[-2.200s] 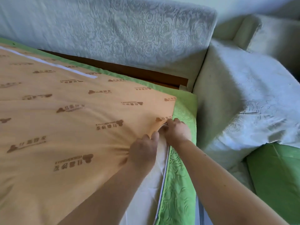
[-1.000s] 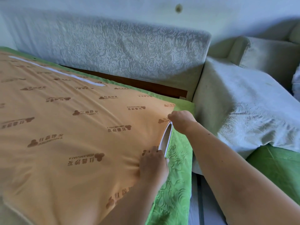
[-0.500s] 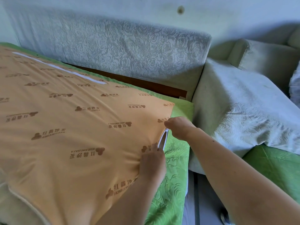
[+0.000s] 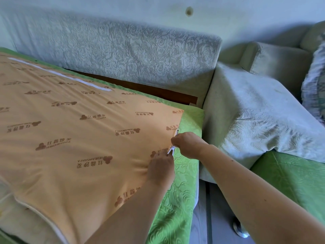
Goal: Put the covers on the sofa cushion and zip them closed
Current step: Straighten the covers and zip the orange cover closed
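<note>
Sofa cushion (image 4: 79, 173) lies flat, filling the left and centre of the head view. The orange cover (image 4: 73, 131) with brown printed logos is stretched over its top. A green quilted panel (image 4: 177, 199) runs down the cushion's right edge and around its far edge.

The zipper (image 4: 171, 150) sits on the cushion's right edge, at the seam between orange cover and green panel, short of the far right corner. A short bit of white zipper track shows there, between the two hands.

Left hand (image 4: 162, 169) is on the cushion top just inside the right edge. Its fingers are curled and grip the orange cover right beside the zipper, and the fabric puckers toward the knuckles.

Right hand (image 4: 188, 145) is over the cushion's right edge, on the far side of the left hand and almost touching it. Its fingers are curled tight, pinching at the zipper pull; the pull itself is tiny and mostly hidden.

A white strip (image 4: 61, 74) lies on the cover near the cushion's far edge. A grey embossed backrest (image 4: 131, 55) stands behind the cushion. A grey covered seat (image 4: 255, 120) is to the cushion's right, with another green cushion (image 4: 290, 182) in front of that. Grey floor (image 4: 202, 222) shows just off the cushion's right edge.
</note>
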`<state>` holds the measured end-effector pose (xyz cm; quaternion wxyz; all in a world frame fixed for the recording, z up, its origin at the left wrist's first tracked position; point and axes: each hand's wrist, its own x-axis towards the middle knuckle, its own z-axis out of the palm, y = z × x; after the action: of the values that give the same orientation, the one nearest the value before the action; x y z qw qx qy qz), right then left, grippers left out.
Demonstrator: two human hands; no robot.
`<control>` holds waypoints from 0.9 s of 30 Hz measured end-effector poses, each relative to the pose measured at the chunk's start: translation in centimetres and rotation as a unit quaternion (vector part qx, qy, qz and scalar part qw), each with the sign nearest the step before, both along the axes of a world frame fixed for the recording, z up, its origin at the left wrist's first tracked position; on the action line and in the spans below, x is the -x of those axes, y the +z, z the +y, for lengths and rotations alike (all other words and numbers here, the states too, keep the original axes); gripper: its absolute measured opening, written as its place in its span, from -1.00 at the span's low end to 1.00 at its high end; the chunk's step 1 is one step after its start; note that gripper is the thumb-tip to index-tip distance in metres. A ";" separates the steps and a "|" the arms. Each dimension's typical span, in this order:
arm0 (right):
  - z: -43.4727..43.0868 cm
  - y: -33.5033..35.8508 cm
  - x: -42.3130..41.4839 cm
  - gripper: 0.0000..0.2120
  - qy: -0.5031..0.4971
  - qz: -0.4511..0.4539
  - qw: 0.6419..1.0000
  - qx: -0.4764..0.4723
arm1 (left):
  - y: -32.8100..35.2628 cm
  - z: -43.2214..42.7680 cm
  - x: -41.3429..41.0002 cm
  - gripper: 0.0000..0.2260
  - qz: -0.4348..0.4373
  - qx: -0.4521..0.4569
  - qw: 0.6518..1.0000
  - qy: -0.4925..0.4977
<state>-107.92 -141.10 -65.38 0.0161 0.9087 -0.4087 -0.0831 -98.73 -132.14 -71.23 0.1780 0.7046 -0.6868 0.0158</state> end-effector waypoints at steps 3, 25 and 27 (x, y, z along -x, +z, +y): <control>0.6 -0.3 0.0 -0.79 0.009 -0.006 1.000 -0.014 | -0.5 -0.1 -0.1 -0.73 0.014 0.013 1.000 -0.005; 1.3 -2.1 0.3 -0.83 -0.020 -0.063 0.993 -0.094 | -0.4 5.8 -2.4 -0.67 -0.087 -0.035 0.995 0.019; 1.8 -2.1 0.4 -0.85 -0.020 -0.054 0.995 -0.087 | 0.7 6.6 -3.2 -0.72 -0.104 -0.080 0.990 0.059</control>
<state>-108.33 -139.30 -67.47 -0.0871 0.9016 -0.4179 -0.0695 -95.55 -125.55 -70.50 0.0471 0.7503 -0.6580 0.0440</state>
